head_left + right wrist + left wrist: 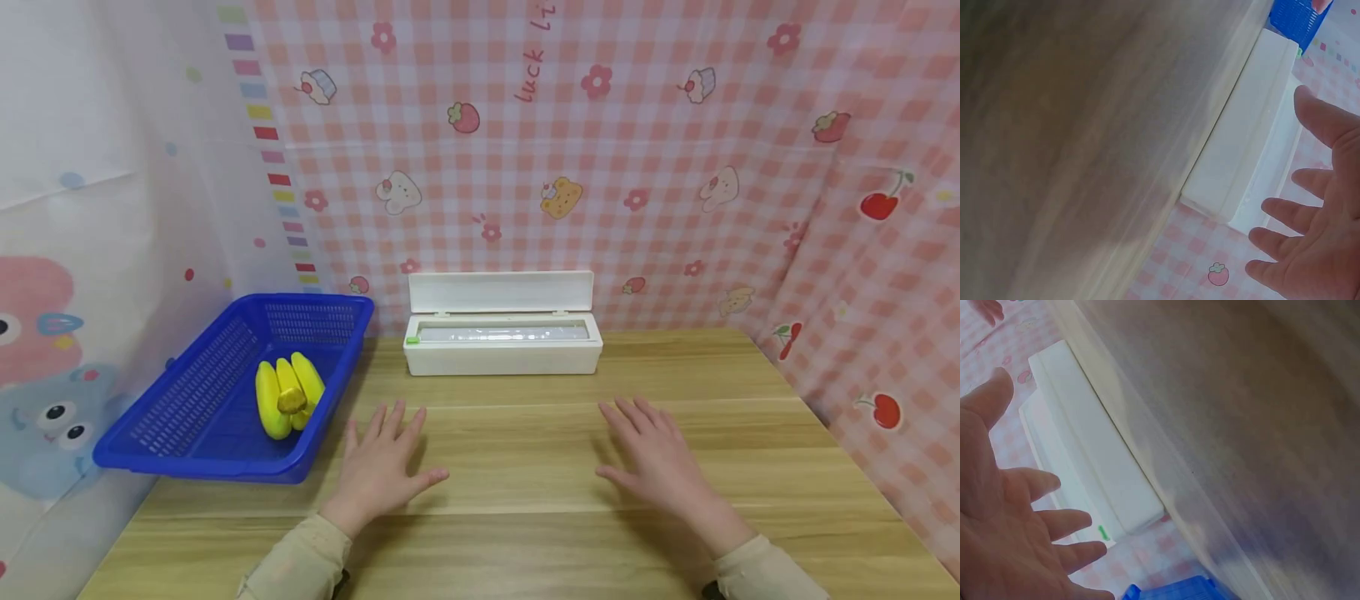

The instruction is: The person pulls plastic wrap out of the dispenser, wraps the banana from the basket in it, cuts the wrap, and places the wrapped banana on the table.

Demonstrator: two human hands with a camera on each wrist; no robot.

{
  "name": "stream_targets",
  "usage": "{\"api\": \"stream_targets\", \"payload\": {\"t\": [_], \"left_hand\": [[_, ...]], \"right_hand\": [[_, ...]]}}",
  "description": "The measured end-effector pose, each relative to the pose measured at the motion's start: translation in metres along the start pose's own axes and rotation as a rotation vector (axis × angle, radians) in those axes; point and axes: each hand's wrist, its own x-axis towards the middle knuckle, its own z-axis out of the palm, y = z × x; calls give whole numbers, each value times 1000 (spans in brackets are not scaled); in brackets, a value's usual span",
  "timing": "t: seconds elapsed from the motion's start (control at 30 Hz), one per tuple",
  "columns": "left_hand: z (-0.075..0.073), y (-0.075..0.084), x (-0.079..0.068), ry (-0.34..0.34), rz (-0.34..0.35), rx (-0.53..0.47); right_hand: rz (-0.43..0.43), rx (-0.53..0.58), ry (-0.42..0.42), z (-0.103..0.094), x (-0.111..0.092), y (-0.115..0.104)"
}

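Note:
My left hand (381,467) hovers palm down over the table with its fingers spread, just right of a blue plastic basket (273,477). Inside that basket lies a bunch of yellow bananas (276,400). On the other side my right hand (656,458) is spread in the same way, holding nothing. Between and beyond the hands, at the back of the table, stands a long white cling film box (504,361). Its lid (501,292) is raised, and a roll of clear film (502,334) shows inside. A small green slider (412,340) sits at its left end.
The wooden table (517,467) reaches back to a pink checked cloth (517,167) with printed fruit and animals. Cloth hangs along the right side too, and a white printed cloth (97,217) hangs on the left, close to the basket.

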Motion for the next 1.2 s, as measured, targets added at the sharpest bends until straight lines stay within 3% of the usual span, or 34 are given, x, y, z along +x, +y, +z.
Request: {"api": "stream_targets", "payload": {"t": [0.57, 0.93, 1.2], "left_hand": [[-2, 3, 10, 197, 54, -11], [-7, 2, 21, 263, 79, -7], [-11, -3, 36, 273, 51, -23]], "right_hand": [[-59, 15, 80, -5, 8, 2], [-39, 26, 87, -5, 18, 0], [-16, 43, 79, -7, 29, 1]]}}
